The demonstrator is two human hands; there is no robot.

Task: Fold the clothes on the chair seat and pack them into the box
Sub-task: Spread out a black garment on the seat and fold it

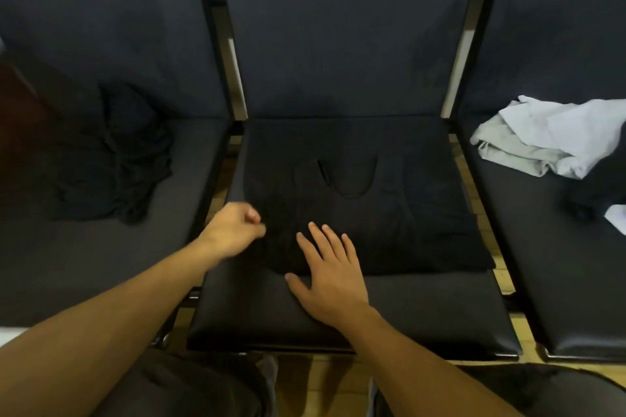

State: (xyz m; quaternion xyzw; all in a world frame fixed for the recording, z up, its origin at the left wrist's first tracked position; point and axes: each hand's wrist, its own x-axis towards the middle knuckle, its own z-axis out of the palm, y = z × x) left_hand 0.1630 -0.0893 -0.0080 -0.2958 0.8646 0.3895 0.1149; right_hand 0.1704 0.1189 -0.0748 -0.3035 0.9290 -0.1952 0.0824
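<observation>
While it lies spread flat on the middle chair seat (pixel 423 308), the black garment (pixel 389 213) points its scooped neckline toward the seat's back edge, long axis running left to right. The left hand (pixel 233 230), fingers curled, pinches its left edge; the right hand (pixel 333 281) presses flat, fingers spread, across its front edge. No writing is legible.

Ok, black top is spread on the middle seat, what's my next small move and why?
Probably fold the left side inward: the left hand pinches the edge of the flat black sleeveless top, and the right hand lies flat on its near hem, likely anchoring it on the dark padded chair seat.
</observation>
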